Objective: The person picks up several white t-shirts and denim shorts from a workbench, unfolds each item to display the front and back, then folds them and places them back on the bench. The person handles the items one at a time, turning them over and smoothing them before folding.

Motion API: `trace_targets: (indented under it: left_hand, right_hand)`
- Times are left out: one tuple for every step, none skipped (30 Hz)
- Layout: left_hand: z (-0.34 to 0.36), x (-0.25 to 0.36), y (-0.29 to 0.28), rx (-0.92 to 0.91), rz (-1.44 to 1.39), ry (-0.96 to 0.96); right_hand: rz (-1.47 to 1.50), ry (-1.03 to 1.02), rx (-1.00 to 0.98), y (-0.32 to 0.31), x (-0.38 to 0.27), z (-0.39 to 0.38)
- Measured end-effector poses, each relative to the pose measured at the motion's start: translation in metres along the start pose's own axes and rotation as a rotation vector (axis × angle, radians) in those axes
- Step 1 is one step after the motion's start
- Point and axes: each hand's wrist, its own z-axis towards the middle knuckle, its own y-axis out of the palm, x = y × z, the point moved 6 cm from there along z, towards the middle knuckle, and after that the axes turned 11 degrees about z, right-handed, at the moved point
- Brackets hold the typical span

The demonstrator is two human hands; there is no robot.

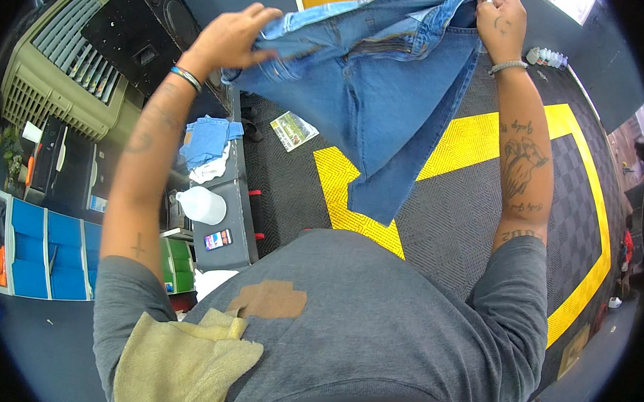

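A pair of blue jeans [410, 92] hangs in front of me, held up by the waist, its legs drooping to a point. My right hand [501, 24] pinches the waistband's far right corner; a ring and a grey bracelet show on it. At the waistband's left end is my left hand [232, 37], fingers over the denim and thumb below, slightly blurred. Part of its grip is hidden by the cloth. Coloured bands circle the left wrist.
Left, a dark narrow table [233, 203] carries folded denim [209, 141], a white cloth [212, 168], a white plastic jug [202, 205] and a phone [218, 239]. A magazine [294, 131] lies on the floor near yellow tiles [331, 179]. A yellow towel [179, 362] drapes my shoulder.
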Motion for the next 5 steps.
trace_targets:
  left_hand:
    - [0.002,-0.018,0.0,-0.044,0.047,0.006]
    - [0.006,-0.038,0.001,-0.101,0.106,0.0]
    - [0.012,-0.058,0.001,-0.14,0.157,0.011]
    - [0.017,-0.078,0.002,-0.193,0.219,0.013]
    - [0.023,-0.096,-0.008,-0.063,0.192,0.019]
  right_hand:
    - [-0.126,-0.138,-0.021,0.001,-0.008,0.004]
    - [-0.147,-0.098,-0.009,0.001,-0.007,0.006]
    - [-0.168,-0.056,0.0,0.004,-0.007,0.007]
    - [-0.188,-0.013,0.007,0.006,-0.008,0.007]
    - [-0.297,-0.115,-0.005,0.011,-0.017,0.008]
